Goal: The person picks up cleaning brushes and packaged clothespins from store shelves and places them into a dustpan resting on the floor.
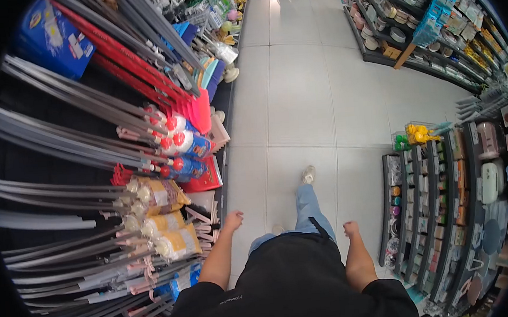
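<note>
My left hand hangs low over the grey tiled floor, beside the shelf of mops on the left. Its fingers are loosely curled, and whether they hold anything is too small to tell. My right hand hangs on the other side of my body, also with curled fingers. Neither hand touches the goods. Nearest to my left hand are pink-handled items and packaged mop heads. One shoe is stretched forward on the floor.
Along the left, a long rack holds mop poles, red dustpans and blue bottles. At the right stands a shelf unit of small goods, with yellow items on top. Another shelf with bowls is at the upper right.
</note>
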Motion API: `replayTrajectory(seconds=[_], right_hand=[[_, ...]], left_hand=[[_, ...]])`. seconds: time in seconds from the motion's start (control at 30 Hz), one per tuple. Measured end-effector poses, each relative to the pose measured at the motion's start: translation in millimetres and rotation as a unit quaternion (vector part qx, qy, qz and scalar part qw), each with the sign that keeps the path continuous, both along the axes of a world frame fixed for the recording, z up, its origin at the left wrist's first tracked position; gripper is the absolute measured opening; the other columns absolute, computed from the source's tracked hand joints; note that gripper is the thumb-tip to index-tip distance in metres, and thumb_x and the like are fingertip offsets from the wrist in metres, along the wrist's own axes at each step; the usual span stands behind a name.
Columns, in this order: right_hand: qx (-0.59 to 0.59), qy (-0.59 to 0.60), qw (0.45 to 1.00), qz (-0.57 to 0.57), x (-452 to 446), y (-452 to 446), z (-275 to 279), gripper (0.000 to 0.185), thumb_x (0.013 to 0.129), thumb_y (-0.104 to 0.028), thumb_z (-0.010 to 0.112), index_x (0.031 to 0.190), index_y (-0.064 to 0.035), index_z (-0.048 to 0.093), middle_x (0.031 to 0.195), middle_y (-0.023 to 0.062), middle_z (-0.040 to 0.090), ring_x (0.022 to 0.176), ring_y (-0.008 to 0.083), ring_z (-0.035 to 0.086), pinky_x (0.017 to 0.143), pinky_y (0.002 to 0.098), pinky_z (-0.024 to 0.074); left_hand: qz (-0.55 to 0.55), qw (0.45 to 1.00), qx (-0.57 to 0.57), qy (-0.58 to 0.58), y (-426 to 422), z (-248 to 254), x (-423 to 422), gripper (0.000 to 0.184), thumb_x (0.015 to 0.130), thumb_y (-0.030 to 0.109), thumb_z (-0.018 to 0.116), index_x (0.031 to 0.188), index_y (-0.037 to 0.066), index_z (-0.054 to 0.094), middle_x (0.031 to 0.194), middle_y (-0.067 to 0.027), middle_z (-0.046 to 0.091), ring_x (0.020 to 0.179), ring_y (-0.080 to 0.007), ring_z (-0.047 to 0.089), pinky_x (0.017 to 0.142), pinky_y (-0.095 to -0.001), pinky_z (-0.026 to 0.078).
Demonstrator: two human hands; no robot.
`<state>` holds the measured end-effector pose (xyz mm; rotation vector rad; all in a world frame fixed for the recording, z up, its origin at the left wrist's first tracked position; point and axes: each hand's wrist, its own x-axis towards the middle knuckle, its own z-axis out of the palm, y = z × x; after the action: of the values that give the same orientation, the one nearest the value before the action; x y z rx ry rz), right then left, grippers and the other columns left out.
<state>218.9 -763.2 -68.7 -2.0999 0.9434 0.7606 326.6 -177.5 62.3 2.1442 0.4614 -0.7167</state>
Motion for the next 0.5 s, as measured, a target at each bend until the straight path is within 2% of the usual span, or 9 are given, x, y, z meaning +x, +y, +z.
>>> replayTrajectory(seconds=[0.03, 0.1, 0.17, 0.23, 0.33, 0.43, 0.47, 0.5], right_hand=[[0.012, 0.032, 0.999, -0.022, 20, 1, 12, 0.018, 0.079, -0.012, 0.063, 0.090, 0.0017, 0.065, 0.073, 0.0113, 0.063, 0.057, 0.0215, 0.061, 0.045, 0.0345, 0.0491], [0.038, 0.101, 0.992, -0.069, 57, 2, 45, 0.017, 0.079, -0.013, 0.062, 0.089, 0.0015, 0.065, 0.071, 0.0125, 0.062, 0.058, 0.0230, 0.062, 0.045, 0.0356, 0.0496], [0.059, 0.093, 0.987, -0.114, 100, -10, 41, 0.017, 0.079, -0.013, 0.061, 0.087, 0.0012, 0.065, 0.070, 0.0133, 0.061, 0.057, 0.0232, 0.061, 0.045, 0.0361, 0.0495], [0.081, 0.070, 0.985, -0.136, 152, -21, 39, 0.016, 0.079, -0.013, 0.060, 0.086, 0.0007, 0.064, 0.069, 0.0132, 0.060, 0.057, 0.0229, 0.060, 0.045, 0.0361, 0.0494], [0.092, 0.016, 0.991, -0.096, 253, -51, 36, 0.013, 0.079, -0.012, 0.059, 0.084, -0.0008, 0.063, 0.068, 0.0107, 0.060, 0.055, 0.0209, 0.058, 0.044, 0.0345, 0.0483], [0.089, -0.035, 0.995, -0.036, 355, -76, 17, 0.012, 0.080, -0.012, 0.058, 0.083, -0.0023, 0.063, 0.067, 0.0072, 0.059, 0.053, 0.0178, 0.057, 0.043, 0.0318, 0.0464], [0.097, -0.051, 0.993, -0.044, 390, -79, 26, 0.013, 0.080, -0.013, 0.058, 0.085, -0.0021, 0.063, 0.067, 0.0068, 0.060, 0.053, 0.0170, 0.057, 0.043, 0.0309, 0.0463], [0.106, -0.068, 0.991, -0.053, 424, -76, 38, 0.013, 0.080, -0.013, 0.058, 0.087, -0.0019, 0.063, 0.068, 0.0064, 0.060, 0.053, 0.0161, 0.057, 0.043, 0.0300, 0.0461]], left_hand=[[-0.024, 1.000, 0.007, 0.009, -2, -16, 6, 0.026, 0.079, 0.006, 0.060, 0.104, 0.001, 0.064, 0.073, -0.0102, 0.065, 0.057, -0.0167, 0.064, 0.051, -0.0308, 0.050], [-0.027, 0.997, 0.040, 0.052, -16, -15, 19, 0.026, 0.075, 0.008, 0.062, 0.101, 0.008, 0.068, 0.070, -0.0130, 0.067, 0.061, -0.0217, 0.066, 0.061, -0.0348, 0.053], [-0.070, 0.987, 0.081, 0.118, -23, -13, 29, 0.025, 0.077, 0.008, 0.062, 0.101, 0.008, 0.068, 0.069, -0.0126, 0.067, 0.061, -0.0218, 0.067, 0.059, -0.0364, 0.053], [-0.004, 0.969, 0.053, 0.241, -33, -11, 48, 0.024, 0.079, 0.010, 0.062, 0.102, 0.008, 0.067, 0.070, -0.0119, 0.067, 0.060, -0.0220, 0.066, 0.054, -0.0381, 0.053], [0.006, 0.970, 0.061, 0.234, -50, -5, 91, 0.025, 0.080, 0.011, 0.062, 0.104, 0.007, 0.066, 0.072, -0.0122, 0.067, 0.060, -0.0221, 0.066, 0.050, -0.0384, 0.052], [0.152, 0.961, 0.014, 0.229, -77, 13, 149, 0.026, 0.079, 0.010, 0.062, 0.104, 0.006, 0.066, 0.075, -0.0136, 0.068, 0.059, -0.0237, 0.066, 0.049, -0.0391, 0.052], [0.093, 0.976, 0.057, 0.186, -90, 21, 167, 0.025, 0.078, 0.010, 0.062, 0.102, 0.005, 0.066, 0.078, -0.0156, 0.068, 0.059, -0.0238, 0.066, 0.052, -0.0384, 0.052], [0.079, 0.980, 0.080, 0.162, -103, 31, 186, 0.024, 0.077, 0.011, 0.062, 0.100, 0.005, 0.067, 0.078, -0.0162, 0.068, 0.060, -0.0239, 0.066, 0.053, -0.0380, 0.053]])
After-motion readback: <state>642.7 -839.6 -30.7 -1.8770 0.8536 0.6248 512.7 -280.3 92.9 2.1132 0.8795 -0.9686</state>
